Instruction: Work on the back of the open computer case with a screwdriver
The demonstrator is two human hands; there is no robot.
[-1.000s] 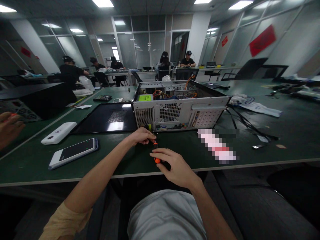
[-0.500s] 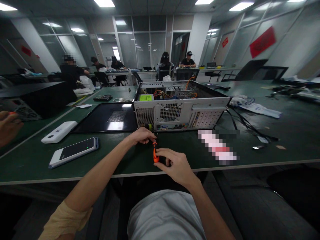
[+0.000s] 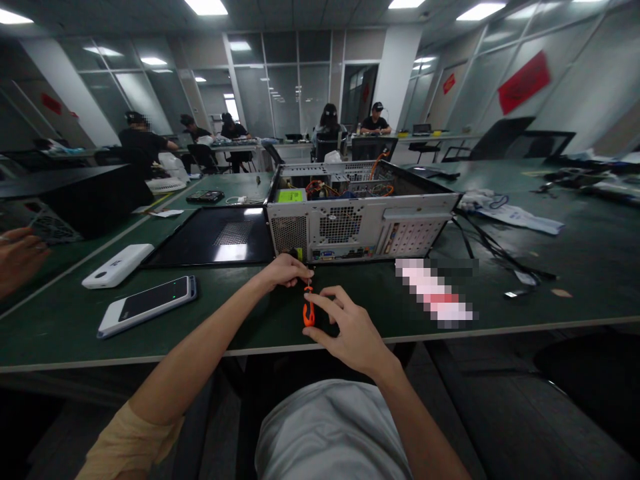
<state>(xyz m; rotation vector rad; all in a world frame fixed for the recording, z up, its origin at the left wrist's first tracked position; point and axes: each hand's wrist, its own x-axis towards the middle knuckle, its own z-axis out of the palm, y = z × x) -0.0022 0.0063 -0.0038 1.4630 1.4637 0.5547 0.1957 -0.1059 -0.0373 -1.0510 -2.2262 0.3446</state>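
Note:
An orange and black screwdriver (image 3: pixel 309 312) points away from me, its thin shaft reaching toward my left fingertips. My right hand (image 3: pixel 345 327) has its thumb and a finger against the orange handle, the other fingers curled loosely. My left hand (image 3: pixel 287 271) is closed in a pinch at the screwdriver's tip; what lies between those fingers is too small to make out. Just beyond both hands lies an open computer case (image 3: pixel 365 230), its grey rear panel facing me and cables showing inside. A black side panel (image 3: pixel 215 237) lies flat to its left.
A phone (image 3: pixel 150 307) and a white power bank (image 3: pixel 117 267) lie at the left. Another person's hand (image 3: pixel 20 260) shows at the left edge, near a black computer case (image 3: pixel 90 200). Black cables (image 3: pixel 493 250) and white gloves (image 3: pixel 520 213) lie at the right.
The screwdriver handle has shifted slightly left, and my right fingers have spread a little around it. The other person's hand at the left edge has moved slightly.

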